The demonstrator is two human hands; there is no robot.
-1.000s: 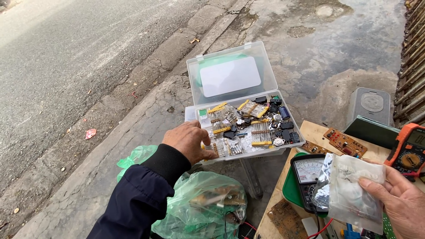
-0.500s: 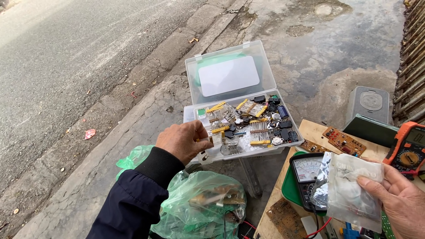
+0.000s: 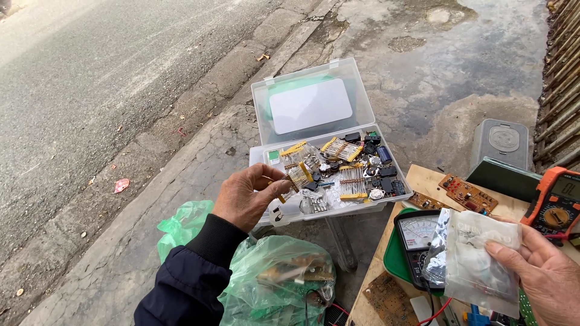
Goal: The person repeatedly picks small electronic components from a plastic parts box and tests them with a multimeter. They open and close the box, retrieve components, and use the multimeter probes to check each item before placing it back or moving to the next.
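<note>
My left hand (image 3: 248, 196) pinches a taped strip of resistors (image 3: 295, 179) with yellow ends, lifted just above the near left part of a clear plastic parts box (image 3: 260, 158). The box stands open, lid upright, and holds more resistor strips, black components and small metal parts. My right hand (image 3: 541, 271) at the lower right grips a small clear plastic bag (image 3: 477, 256) with pale contents, held over an analog meter (image 3: 417, 232).
An orange digital multimeter (image 3: 559, 202) and brown circuit boards (image 3: 468, 193) lie on a wooden board at right. A green plastic bag (image 3: 284, 278) of parts sits below the box. A grey box (image 3: 507, 142) stands on wet pavement; the road lies to the left.
My left hand has lifted out of the parts box, turned palm-up and now pinches a resistor strip. My right hand with the bag has barely moved.
</note>
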